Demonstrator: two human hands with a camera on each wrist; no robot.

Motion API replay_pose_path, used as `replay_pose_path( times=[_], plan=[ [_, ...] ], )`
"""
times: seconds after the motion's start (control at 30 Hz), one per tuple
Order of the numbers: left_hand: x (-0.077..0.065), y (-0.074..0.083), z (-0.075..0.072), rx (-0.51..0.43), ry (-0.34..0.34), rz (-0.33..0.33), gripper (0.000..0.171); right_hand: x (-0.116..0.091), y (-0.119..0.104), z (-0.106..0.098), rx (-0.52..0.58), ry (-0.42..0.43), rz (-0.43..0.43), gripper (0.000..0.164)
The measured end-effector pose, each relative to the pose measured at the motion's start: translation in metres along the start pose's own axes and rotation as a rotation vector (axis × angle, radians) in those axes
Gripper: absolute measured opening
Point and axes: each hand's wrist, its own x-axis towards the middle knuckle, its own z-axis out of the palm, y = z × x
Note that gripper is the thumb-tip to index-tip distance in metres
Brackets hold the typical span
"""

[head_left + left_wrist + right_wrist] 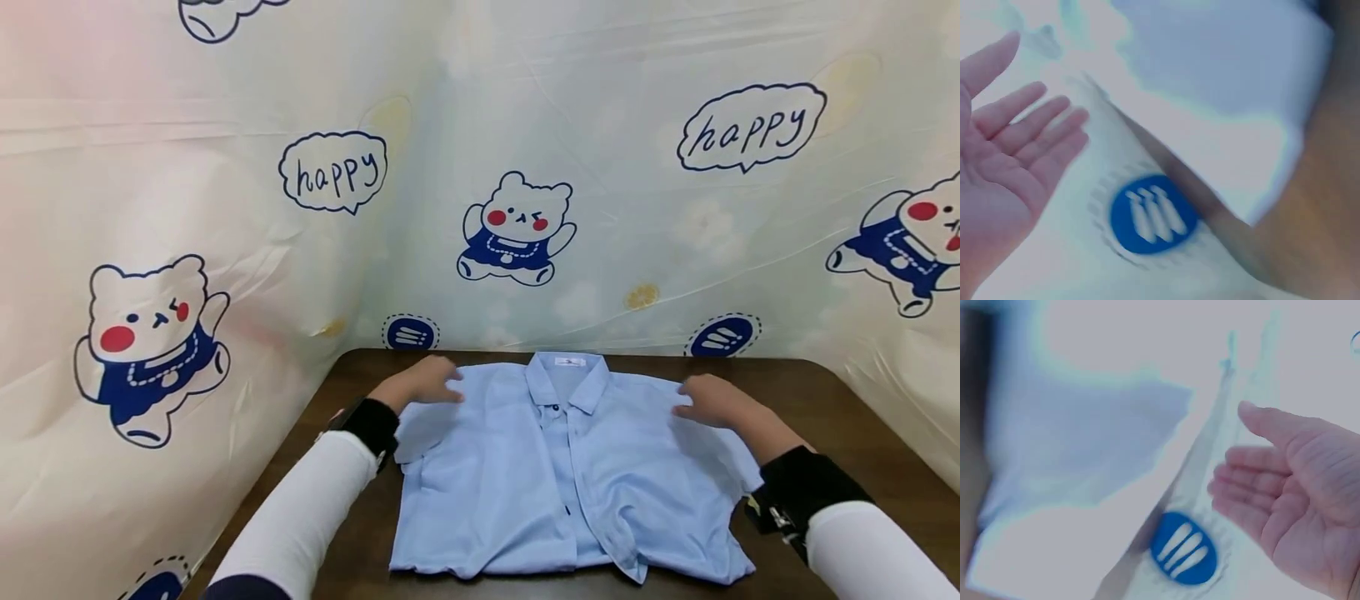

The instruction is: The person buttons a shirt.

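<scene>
A light blue short-sleeved shirt point(495, 467) lies front side up, its collar toward the back edge of the table. Its lower edge is uneven, with a corner of the front placket sticking out. Over the shirt's left shoulder area in the head view is my left hand point(429, 381), holding nothing. My right hand point(716, 402) hovers at the opposite shoulder, also with nothing in it. In the left wrist view the left palm point(1010, 156) shows with fingers extended and apart. The right wrist view shows the right fingers point(1247, 481) loosely extended, the shirt blurred beside them.
The dark brown table point(352, 500) carries the shirt. A pale curtain point(420, 250) printed with bears and "happy" bubbles hangs behind the table and along both sides, close to its edges.
</scene>
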Motion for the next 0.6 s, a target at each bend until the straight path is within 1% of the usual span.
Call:
replay_pose_path(
  times=[0.1,0.17,0.2,0.3,0.33,0.4,0.47,0.5,0.53,0.6],
  plan=[
    [0.027,0.028,-0.004,-0.011,0.023,0.101,0.028,0.023,-0.024,-0.001,0.019,0.020,-0.112,0.030],
    [0.046,0.047,0.000,-0.004,0.030,0.166,0.023,0.039,-0.041,0.002,0.029,0.020,-0.178,0.026],
    [0.056,0.055,0.003,0.006,0.034,0.195,0.022,0.046,-0.050,0.004,0.038,0.021,-0.196,0.024],
    [0.082,0.078,0.018,0.036,0.025,0.224,0.021,0.066,-0.075,0.010,0.043,0.036,-0.229,0.022],
    [0.089,0.085,0.023,0.052,0.027,0.231,0.021,0.072,-0.081,0.012,0.026,0.050,-0.259,0.022],
    [0.099,0.096,0.033,0.093,0.039,0.233,0.018,0.083,-0.090,0.016,-0.008,0.063,-0.306,0.023],
    [0.105,0.105,0.043,0.155,0.055,0.224,0.010,0.093,-0.095,0.022,-0.062,0.060,-0.363,0.025],
    [0.107,0.108,0.047,0.187,0.065,0.226,0.012,0.097,-0.095,0.024,-0.086,0.053,-0.383,0.026],
    [0.108,0.111,0.051,0.218,0.072,0.220,0.018,0.100,-0.096,0.027,-0.108,0.040,-0.392,0.027],
    [0.110,0.115,0.058,0.279,0.082,0.201,0.030,0.106,-0.097,0.031,-0.119,0.002,-0.369,0.026]
  ],
)
